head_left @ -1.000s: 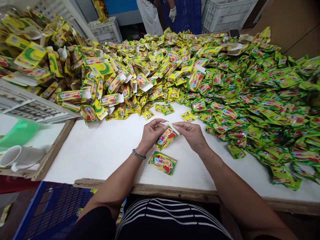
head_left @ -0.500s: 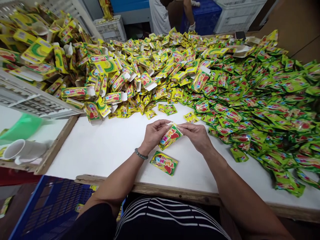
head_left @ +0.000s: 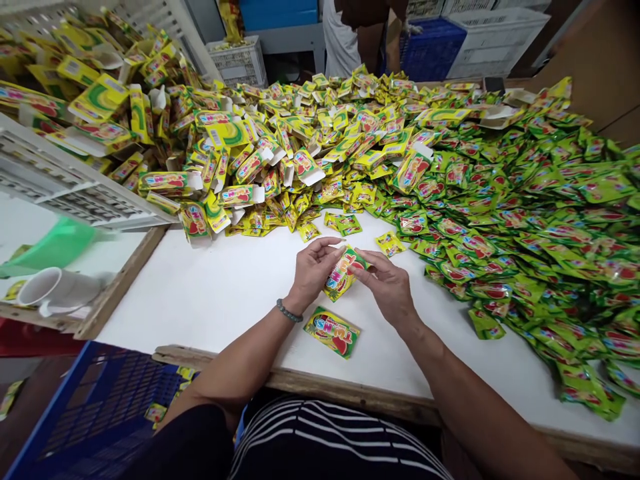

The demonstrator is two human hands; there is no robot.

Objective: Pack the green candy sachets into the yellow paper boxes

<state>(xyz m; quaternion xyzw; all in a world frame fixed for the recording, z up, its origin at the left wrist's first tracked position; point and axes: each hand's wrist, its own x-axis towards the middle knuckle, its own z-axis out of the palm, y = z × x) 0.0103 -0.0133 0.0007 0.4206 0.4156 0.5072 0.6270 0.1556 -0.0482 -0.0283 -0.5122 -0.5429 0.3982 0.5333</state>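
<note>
Between my two hands is a small yellow-green candy box with "TWINS" lettering, tilted above the white table. My left hand grips its left side, and my right hand has thumb and fingers on its upper right end. That upper end looks closed now, though fingers cover part of it. Just below, a second candy box lies flat, printed side up. Beyond my fingers lie a yellow candy packet and a green packet.
Open candy boxes are heaped at the back left, spilling from a white crate. Green packets pile along the right. A white mug lies at left, above a blue basket. A person stands behind the table.
My right thumb has moved down onto the front of the held box, and the white flap at its upper end no longer shows. The camera view has shifted slightly.
</note>
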